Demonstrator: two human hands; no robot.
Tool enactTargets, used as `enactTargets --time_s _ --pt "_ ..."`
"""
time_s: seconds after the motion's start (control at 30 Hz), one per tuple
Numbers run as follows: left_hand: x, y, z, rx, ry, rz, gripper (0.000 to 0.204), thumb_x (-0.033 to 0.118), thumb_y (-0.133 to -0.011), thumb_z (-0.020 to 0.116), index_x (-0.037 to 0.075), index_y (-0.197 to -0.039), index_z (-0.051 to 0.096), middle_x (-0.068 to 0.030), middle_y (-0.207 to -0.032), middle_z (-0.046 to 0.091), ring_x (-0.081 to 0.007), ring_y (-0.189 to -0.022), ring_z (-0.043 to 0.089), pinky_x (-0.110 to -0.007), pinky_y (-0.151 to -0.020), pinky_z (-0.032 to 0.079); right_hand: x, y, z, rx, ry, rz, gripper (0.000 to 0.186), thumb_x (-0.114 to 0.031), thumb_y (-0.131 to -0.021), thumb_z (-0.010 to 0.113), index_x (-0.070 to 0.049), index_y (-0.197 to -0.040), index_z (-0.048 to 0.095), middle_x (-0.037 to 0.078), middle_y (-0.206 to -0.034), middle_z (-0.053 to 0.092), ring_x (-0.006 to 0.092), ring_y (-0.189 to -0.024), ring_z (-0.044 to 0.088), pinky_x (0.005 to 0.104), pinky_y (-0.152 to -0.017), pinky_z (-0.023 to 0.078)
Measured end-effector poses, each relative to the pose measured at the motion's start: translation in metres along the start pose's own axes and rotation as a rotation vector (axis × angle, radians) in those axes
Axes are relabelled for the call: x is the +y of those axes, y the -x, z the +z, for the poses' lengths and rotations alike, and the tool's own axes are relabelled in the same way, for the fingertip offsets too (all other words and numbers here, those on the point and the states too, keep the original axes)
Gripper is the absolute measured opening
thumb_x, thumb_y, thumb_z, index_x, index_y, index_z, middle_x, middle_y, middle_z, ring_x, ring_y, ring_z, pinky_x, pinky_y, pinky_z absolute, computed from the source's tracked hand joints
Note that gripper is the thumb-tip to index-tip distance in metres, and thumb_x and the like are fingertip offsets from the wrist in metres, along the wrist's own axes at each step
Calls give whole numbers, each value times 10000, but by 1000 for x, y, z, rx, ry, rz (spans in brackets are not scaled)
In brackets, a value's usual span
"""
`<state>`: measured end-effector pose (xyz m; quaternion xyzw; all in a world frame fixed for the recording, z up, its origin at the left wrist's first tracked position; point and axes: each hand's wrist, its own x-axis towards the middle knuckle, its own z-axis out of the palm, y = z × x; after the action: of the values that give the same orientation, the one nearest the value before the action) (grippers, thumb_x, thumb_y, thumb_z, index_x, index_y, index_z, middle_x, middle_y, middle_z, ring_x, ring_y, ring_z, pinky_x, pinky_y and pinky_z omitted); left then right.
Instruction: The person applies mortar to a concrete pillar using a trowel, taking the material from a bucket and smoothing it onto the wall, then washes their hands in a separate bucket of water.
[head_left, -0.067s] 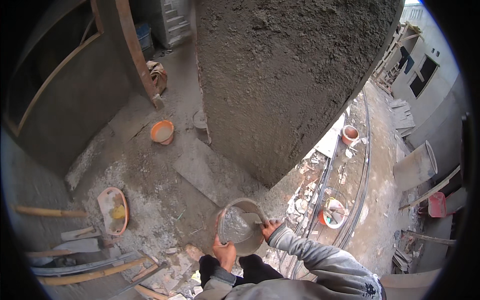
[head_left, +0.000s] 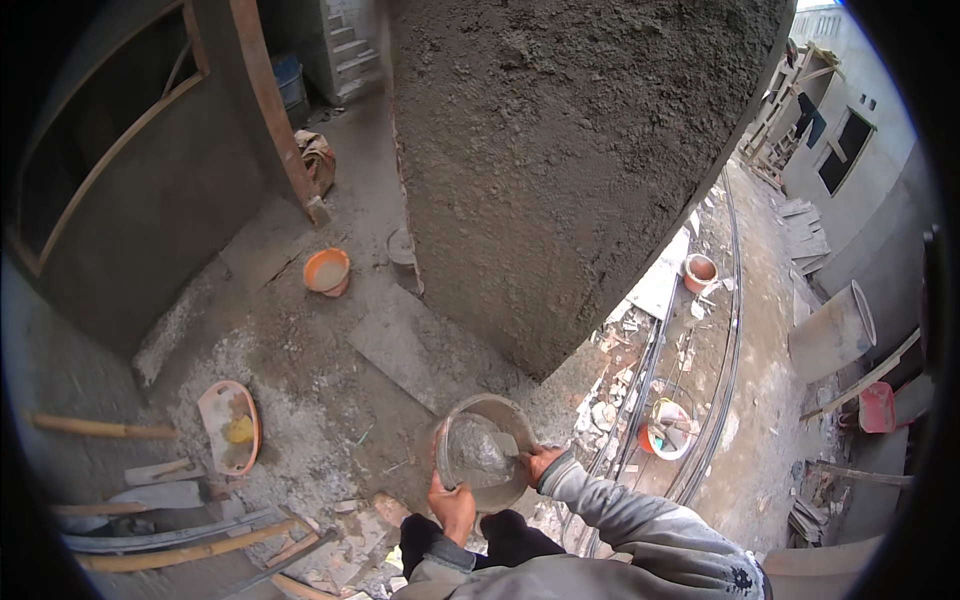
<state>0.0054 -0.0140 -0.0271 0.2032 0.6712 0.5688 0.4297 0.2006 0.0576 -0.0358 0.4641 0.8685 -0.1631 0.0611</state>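
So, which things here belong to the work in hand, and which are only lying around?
In hand:
- mortar pan, gripped by left hand
- trowel in right hand
- rough plastered wall

Lying about:
- orange bucket
- orange basin
- wooden poles
- rubble

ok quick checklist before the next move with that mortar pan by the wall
1. Left hand grips the near rim of the mortar pan: ok.
2. Right hand is at the pan's right rim, with a trowel blade inside; the grip on the tool: cannot tell.
3. Pan holds wet grey mortar: ok.
4. Rough plastered wall is right ahead of the pan: ok.
5. Ground below is littered with rubble and planks: not ok.
6. Footing under the person: cannot tell.
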Motion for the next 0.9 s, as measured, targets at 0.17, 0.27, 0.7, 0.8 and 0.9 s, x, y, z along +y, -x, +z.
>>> enactTargets --time_s 0.17,0.27,0.7,0.8,0.9 --pt "18 7 3 44 205 -77 497 -117 -644 479 -25 -1131 511 -76 -947 593 -164 -828 562 -271 -751 442 5 12 -26 -141 -359 17 449 -312 -686 668 -86 -1060 564 149 -967 613 311 -889 615 397 -759 485" --pt "32 12 0 111 268 -76 466 -112 -615 486 -17 -1070 525 -31 -833 561 -139 -725 534 -261 -653 435 -6 27 -72 -112 -443 -4 430 -304 -681 678 -78 -1034 582 127 -859 639 307 -821 628 393 -725 487" --pt "-1 4 -31 210 235 -74 464 -108 -655 487 -35 -1111 527 -121 -978 618 -196 -844 602 -294 -761 461 75 35 -224 601 -105 330 241 -241 -746 592 -54 -899 596 178 -776 618 370 -727 613 426 -644 493" --pt "-3 -1 -28 181 195 -31 459 -104 -663 492 -30 -1114 531 -126 -961 623 -201 -842 608 -300 -757 466 19 56 -227 279 -41 177 220 -223 -763 570 -70 -919 602 157 -821 617 332 -745 623 414 -659 497" --pt "29 12 1 95 129 13 460 -95 -658 498 -23 -1111 539 -128 -939 629 -206 -838 612 -309 -763 468 10 41 -174 181 342 -47 169 -169 -767 542 -121 -897 639 102 -838 606 267 -775 633 423 -633 489"
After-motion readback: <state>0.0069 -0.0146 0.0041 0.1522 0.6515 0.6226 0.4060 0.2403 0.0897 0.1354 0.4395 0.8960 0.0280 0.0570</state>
